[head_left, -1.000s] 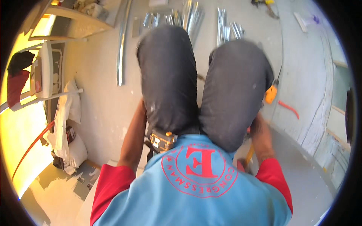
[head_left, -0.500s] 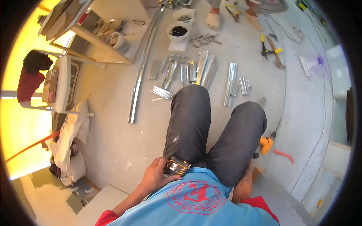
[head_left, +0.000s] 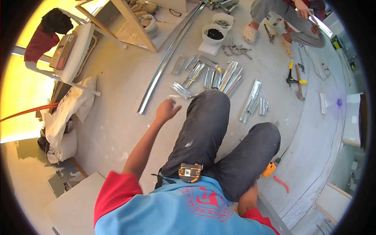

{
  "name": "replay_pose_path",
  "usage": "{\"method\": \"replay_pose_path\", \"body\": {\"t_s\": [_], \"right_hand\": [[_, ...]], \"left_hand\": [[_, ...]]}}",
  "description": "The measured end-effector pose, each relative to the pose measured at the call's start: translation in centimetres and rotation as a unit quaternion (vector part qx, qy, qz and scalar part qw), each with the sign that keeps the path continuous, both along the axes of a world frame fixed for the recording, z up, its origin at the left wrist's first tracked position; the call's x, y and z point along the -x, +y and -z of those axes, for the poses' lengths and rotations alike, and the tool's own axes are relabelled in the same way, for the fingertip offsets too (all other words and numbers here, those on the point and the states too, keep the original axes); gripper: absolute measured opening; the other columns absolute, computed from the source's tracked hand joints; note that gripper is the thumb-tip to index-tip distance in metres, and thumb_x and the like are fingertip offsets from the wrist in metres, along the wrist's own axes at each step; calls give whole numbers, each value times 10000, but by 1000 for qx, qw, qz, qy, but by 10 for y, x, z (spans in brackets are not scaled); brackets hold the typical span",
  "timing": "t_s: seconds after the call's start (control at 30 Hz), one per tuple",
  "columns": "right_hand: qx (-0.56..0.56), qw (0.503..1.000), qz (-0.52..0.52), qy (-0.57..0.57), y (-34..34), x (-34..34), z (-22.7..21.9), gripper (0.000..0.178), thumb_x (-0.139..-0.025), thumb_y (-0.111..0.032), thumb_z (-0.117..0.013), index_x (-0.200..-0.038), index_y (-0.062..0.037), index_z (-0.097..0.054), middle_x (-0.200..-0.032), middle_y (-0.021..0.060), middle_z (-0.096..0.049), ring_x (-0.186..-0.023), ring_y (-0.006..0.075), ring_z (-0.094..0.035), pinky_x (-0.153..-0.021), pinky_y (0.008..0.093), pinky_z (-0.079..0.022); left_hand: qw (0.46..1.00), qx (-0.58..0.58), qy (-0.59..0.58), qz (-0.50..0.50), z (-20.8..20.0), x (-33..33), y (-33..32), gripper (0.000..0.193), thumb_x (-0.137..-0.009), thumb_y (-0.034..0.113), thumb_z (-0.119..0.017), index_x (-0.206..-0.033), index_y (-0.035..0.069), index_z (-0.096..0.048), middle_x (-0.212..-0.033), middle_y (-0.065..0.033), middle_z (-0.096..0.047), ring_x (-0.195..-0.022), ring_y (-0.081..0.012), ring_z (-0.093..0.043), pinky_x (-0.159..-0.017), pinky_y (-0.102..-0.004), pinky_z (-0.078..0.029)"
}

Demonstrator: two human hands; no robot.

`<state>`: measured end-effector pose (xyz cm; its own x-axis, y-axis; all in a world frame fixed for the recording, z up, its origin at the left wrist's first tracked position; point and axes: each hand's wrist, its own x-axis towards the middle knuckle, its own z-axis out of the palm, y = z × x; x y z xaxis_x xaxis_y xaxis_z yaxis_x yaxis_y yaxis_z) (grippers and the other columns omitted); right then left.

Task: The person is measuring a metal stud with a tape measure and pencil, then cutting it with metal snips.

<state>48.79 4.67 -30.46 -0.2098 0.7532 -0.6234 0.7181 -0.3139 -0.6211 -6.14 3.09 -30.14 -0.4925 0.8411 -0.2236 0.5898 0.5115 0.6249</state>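
My left hand [head_left: 167, 111] is stretched out past my left knee, over the floor just short of a short metal channel piece [head_left: 181, 90]. Its fingers are loosely bent and apart, and nothing shows in them. A black and orange tape measure [head_left: 190, 172] rests at my waist, untouched. Ahead of my knees lie several cut pieces of shiny metal channel [head_left: 231, 77], with a longer piece [head_left: 251, 101] and a short one [head_left: 264, 106] further right. My right forearm [head_left: 248, 199] goes down beside my right thigh, which hides the hand.
A long metal channel [head_left: 166, 62] lies left of the cut pieces. White tubs [head_left: 214, 34], clamps [head_left: 236, 49], a hammer [head_left: 299, 83] and an orange drill [head_left: 270, 169] are on the floor. Another person [head_left: 270, 23] sits at the far right. A white chair [head_left: 78, 53] stands left.
My left hand has let go of the tape measure at my waist and reached forward beyond my left knee. The view has shifted, bringing more of the other person into sight.
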Motion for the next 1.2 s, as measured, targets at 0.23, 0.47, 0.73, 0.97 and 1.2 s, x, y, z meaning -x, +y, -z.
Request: {"method": "replay_pose_path", "body": {"t_s": [0.23, 0.47, 0.73, 0.97, 1.2], "right_hand": [[58, 995, 60, -53, -64, -30, 3, 339, -988, -270, -677, -1165, 17, -721, -916, 89, -760, -844, 141, -691, -779, 333, -537], [114, 978, 140, -101, -119, -70, -18, 337, -991, -269, -673, -1163, 16, -722, -915, 86, -760, -841, 142, -691, -776, 334, -536], [127, 976, 142, -106, -121, -75, -25, 334, -995, -269, -668, -1160, 16, -724, -912, 83, -761, -837, 143, -692, -773, 334, -536], [123, 978, 134, -102, -108, -71, -17, 332, -998, -268, -664, -1158, 16, -725, -910, 80, -761, -834, 143, -692, -771, 334, -536], [97, 977, 155, -108, -85, -61, -10, 330, -1001, -268, -660, -1157, 15, -726, -908, 77, -762, -831, 144, -693, -768, 334, -536]], "left_hand": [[917, 83, -213, -328, 178, 56, 94, 597, -728, 484, -851, -846, -81, -696, -919, -293, -733, -924, -430, -736, -823, -498, -580], [959, -50, 57, -272, 139, 47, 149, 330, -701, 219, -785, -845, -67, -706, -863, -274, -733, -817, -477, -717, -731, -542, -566], [977, -105, 185, -31, 78, -35, 225, 386, -882, 345, -730, -1100, 26, -714, -1193, -217, -642, -1181, -387, -609, -987, -557, -475], [934, -56, 211, 282, 98, -69, 237, 418, -928, 399, -666, -1183, 80, -755, -1583, -212, -435, -1504, -401, -349, -1236, -597, -237], [957, -185, 218, -50, 106, 42, 201, 553, -885, 325, -723, -1387, 118, -617, -1485, -247, -507, -1427, -438, -418, -1178, -624, -301]]}}
